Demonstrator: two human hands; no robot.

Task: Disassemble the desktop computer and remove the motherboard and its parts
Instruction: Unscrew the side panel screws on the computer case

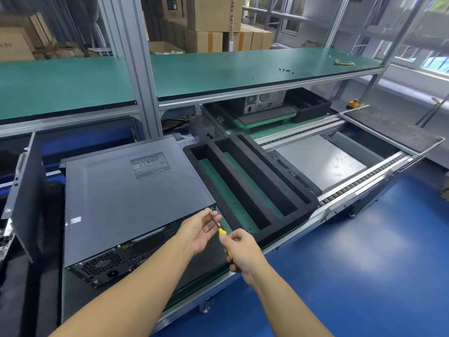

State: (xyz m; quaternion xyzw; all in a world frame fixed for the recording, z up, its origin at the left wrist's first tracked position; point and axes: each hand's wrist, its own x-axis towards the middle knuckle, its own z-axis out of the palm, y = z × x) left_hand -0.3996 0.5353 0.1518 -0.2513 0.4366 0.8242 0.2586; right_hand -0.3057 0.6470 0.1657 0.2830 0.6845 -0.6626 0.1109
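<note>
A person stands at a factory bench (189, 291) and works with bare hands on a dark grey desktop computer (126, 190). The computer lies flat on its side, still fully cased, with a vented panel facing up. Its long axis runs away from the person and slightly right, and its rear panel, with fan grille and power socket, points back toward them. The right grip (243, 251) is closed around the yellow handle of a screwdriver (221, 231). The left grip (199, 231), the nearer one to the case, lightly pinches the thin metal shaft close to its tip. The screwdriver's long axis slants up and left from the right grip, and the tip points at the top right corner of the rear panel, touching it or just short; a screw there is too small to make out. A black foam tray (245, 152) with long slots sits just right of the computer.
</note>
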